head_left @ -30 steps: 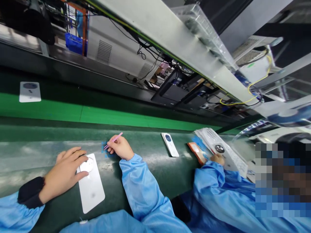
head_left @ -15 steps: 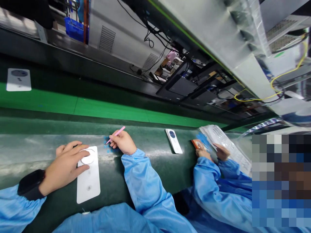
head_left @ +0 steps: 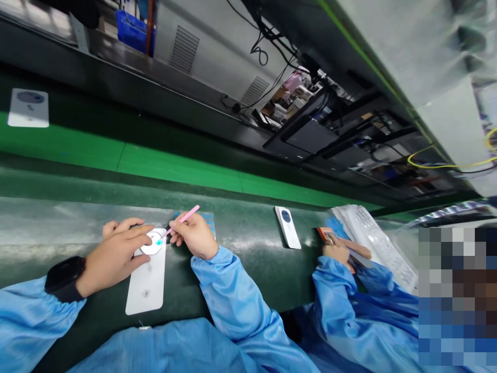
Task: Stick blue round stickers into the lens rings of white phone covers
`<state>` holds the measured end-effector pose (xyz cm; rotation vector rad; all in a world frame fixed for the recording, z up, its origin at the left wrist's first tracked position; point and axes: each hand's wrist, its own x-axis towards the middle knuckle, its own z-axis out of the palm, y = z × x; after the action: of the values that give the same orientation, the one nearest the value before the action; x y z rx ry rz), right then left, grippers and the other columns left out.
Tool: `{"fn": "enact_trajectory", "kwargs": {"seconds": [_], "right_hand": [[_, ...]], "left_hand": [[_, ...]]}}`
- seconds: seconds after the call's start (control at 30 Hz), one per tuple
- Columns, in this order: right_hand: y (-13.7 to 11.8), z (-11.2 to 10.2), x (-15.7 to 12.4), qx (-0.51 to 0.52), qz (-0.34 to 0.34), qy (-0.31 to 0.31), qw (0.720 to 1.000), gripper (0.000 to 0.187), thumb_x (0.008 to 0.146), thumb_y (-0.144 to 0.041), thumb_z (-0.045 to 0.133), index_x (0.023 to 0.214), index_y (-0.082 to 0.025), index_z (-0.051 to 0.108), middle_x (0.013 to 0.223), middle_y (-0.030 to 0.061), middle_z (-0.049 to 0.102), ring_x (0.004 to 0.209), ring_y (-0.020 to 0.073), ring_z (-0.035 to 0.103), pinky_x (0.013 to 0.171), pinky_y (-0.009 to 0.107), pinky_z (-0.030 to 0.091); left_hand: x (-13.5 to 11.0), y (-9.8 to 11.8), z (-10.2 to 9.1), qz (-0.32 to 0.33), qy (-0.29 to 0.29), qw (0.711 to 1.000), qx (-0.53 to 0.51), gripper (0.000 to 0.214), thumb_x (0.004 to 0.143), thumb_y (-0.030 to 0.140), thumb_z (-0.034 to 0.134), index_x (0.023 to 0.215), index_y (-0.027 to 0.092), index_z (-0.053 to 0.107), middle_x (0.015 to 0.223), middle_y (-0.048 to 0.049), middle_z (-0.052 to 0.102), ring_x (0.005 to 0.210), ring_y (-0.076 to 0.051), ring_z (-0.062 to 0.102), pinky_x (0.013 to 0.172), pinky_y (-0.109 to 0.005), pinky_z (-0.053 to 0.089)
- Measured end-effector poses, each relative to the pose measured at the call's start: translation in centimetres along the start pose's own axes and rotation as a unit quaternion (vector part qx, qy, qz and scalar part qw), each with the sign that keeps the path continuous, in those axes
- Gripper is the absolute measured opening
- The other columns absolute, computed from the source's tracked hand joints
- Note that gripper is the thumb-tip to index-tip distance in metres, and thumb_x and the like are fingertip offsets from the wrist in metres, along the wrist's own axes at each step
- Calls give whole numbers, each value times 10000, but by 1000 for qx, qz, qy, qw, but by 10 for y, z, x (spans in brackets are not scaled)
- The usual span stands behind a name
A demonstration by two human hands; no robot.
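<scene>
A white phone back panel point(head_left: 145, 285) with a round camera area lies on the green work surface. My left hand point(head_left: 116, 256) rests over its upper left, fingers stretched and spread, thumb and fingertips beside the round area. My right hand point(head_left: 196, 233) is closed in a pen grip on a slim pink pointed tool point(head_left: 186, 216); I cannot tell its exact kind. A small teal piece point(head_left: 159, 242) shows at the tool's tip, over the round area. Under and behind my right hand lies a sheet with blue spots point(head_left: 210, 223), partly hidden.
To the right lie white phones or phone panels point(head_left: 289, 230), seemingly stacked. A co-worker's hands point(head_left: 337, 251) handle an orange-edged item point(head_left: 324, 233) beside clear plastic trays point(head_left: 361, 228). Another white panel point(head_left: 29, 116) sits on the green strip at far left.
My right hand has moved the pink tool from the blue-spotted sheet to the panel's round area, with a teal piece now at its tip. The co-worker's hands have come together.
</scene>
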<state>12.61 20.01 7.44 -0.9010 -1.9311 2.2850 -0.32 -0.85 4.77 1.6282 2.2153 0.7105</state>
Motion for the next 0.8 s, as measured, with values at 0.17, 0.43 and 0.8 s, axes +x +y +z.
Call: {"fn": "enact_trajectory", "kwargs": {"seconds": [0.17,0.43,0.8], "right_hand": [[4,2,0,-21,16,8,1000,418,853,-475,890,742,-186,608,663,27,703,541,135,675,468,196,521],[3,5,-1,-29,18,15,999,330,909,-383,821,752,-181,614,663,24,702,539,129,665,471,193,517],[0,7,0,-38,28,19,999,319,934,-351,806,741,-181,616,634,23,693,526,129,653,473,196,515]], "left_hand": [[-1,-2,1,-2,1,1000,-6,186,928,462,704,973,325,822,1456,-51,790,1420,-431,633,1110,-581,472],[-2,1,-2,-11,-13,1000,4,215,942,489,679,918,309,795,1488,-44,775,1427,-421,614,1099,-578,452],[0,3,-3,-9,-18,1000,9,232,944,483,665,889,290,783,1475,-66,780,1405,-439,615,1067,-599,432]]}}
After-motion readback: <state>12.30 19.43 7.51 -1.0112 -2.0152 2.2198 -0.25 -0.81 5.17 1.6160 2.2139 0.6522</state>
